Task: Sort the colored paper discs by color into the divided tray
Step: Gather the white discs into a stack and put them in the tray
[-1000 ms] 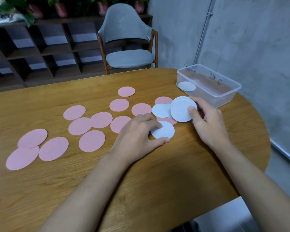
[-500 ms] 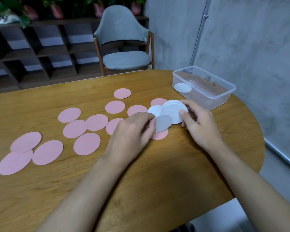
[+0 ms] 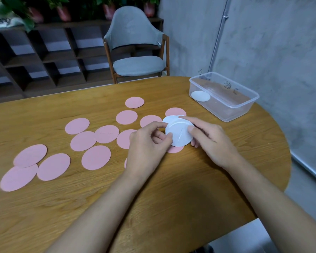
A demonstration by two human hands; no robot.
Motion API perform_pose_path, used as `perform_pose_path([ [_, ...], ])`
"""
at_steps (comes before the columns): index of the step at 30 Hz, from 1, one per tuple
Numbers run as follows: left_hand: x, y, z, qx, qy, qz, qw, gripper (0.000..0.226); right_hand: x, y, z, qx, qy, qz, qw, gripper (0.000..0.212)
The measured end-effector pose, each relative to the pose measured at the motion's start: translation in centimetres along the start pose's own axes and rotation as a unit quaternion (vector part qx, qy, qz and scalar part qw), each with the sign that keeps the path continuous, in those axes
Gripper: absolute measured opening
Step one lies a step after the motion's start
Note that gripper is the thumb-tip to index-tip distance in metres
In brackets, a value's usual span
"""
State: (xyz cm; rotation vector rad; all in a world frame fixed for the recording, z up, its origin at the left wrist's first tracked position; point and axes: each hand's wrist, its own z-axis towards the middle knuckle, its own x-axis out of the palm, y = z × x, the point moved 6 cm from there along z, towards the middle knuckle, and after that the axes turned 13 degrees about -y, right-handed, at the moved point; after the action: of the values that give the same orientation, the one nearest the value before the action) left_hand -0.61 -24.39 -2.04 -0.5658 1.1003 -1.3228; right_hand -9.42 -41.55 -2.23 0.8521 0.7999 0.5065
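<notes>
The clear tub [image 3: 224, 96] holds one flat white disc [image 3: 200, 96]. The left grip [image 3: 146, 145] and right grip [image 3: 210, 141] pinch a white disc stack [image 3: 180, 132], its face tilted up toward the camera.

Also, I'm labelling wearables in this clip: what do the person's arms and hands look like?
Nothing is worn. The left hand and right hand are bare: no gloves, rings or markings visible. The left forearm and right forearm are uncovered to the frame edge, without sleeves, watch or bracelet.
</notes>
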Motion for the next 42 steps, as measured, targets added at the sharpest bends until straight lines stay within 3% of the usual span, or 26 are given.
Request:
perform_pose_path([
  [4, 0.0, -0.4, 0.3, 0.058, -0.013, 0.026, 0.998, 0.022, -0.3, 0.4, 0.2, -0.040, -0.028, -0.052, 0.997, 0.038],
  [9, 0.9, -0.2, 1.0, 0.152, 0.010, 0.114, 0.982, 0.026, -3.1, -0.5, 1.0, -0.007, -0.153, -0.080, 0.985, 0.033],
  [15, 2.7, 0.3, 2.4, 0.172, 0.110, 0.176, 0.963, 0.045, -3.9, -1.5, 1.5, 0.049, -0.211, -0.101, 0.971, 0.034],
  [20, 4.6, -0.1, 3.2, 0.159, 0.176, 0.204, 0.950, 0.060, -3.9, -1.7, 1.5, 0.059, -0.214, -0.107, 0.969, 0.034],
  [25, 4.3, 0.0, 3.5, 0.166, 0.145, 0.208, 0.953, 0.038, -3.6, -2.0, 1.6, 0.059, -0.208, -0.111, 0.970, 0.034],
  [31, 3.4, -0.4, 2.8, 0.251, 0.139, 0.255, 0.923, 0.027, -3.5, -2.2, 1.8, 0.039, -0.201, -0.126, 0.971, 0.038],
  [37, 2.0, -1.1, 3.1, 0.227, 0.041, 0.139, 0.963, 0.017, -3.3, -2.0, 1.7, 0.015, -0.184, -0.131, 0.974, 0.038],
  [42, 1.9, -1.7, 2.8, 0.188, 0.022, 0.046, 0.981, 0.013, -3.1, -1.6, 1.6, 0.004, -0.175, -0.132, 0.976, 0.038],
])
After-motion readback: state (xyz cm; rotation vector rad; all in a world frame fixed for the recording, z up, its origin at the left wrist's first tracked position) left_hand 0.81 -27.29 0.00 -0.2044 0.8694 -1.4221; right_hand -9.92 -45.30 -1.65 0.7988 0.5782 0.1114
